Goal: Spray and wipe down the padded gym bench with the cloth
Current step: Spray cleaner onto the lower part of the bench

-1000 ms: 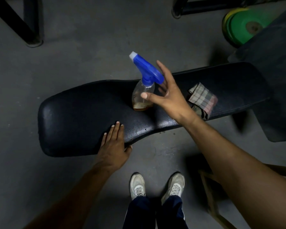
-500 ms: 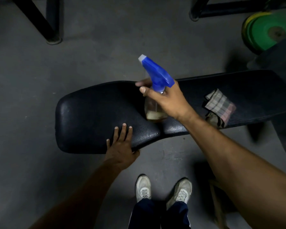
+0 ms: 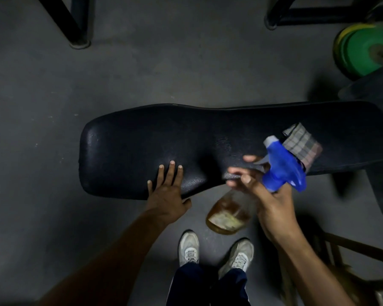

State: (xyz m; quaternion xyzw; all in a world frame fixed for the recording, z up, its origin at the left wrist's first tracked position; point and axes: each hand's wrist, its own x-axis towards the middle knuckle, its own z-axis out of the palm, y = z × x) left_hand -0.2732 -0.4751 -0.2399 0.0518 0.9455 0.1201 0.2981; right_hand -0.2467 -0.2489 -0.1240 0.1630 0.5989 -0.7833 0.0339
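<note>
A black padded bench [image 3: 142, 140] runs left to right across the middle of the view. My left hand [image 3: 167, 191] lies flat on its near edge, fingers spread. My right hand [image 3: 272, 202] grips the neck of a spray bottle [image 3: 281, 166] with a blue trigger head and a clear body [image 3: 228, 213] holding amber liquid. The bottle is lifted off the bench and tilted, its body hanging over the floor in front of the bench's near edge. A folded plaid cloth [image 3: 303, 144] lies on the bench pad to the right, just behind the blue spray head.
Green and yellow weight plates [image 3: 365, 49] lean at the far right. Black metal frame legs [image 3: 75, 25] stand on the grey floor at the back left, and another frame base [image 3: 296, 16] at the back right. My white shoes [image 3: 189, 248] stand below the bench. A wooden frame [image 3: 352, 248] is at the lower right.
My right hand closed on the spray bottle, lifted it off the bench pad and drew it toward me and to the right, tilting it. My left hand stayed on the bench.
</note>
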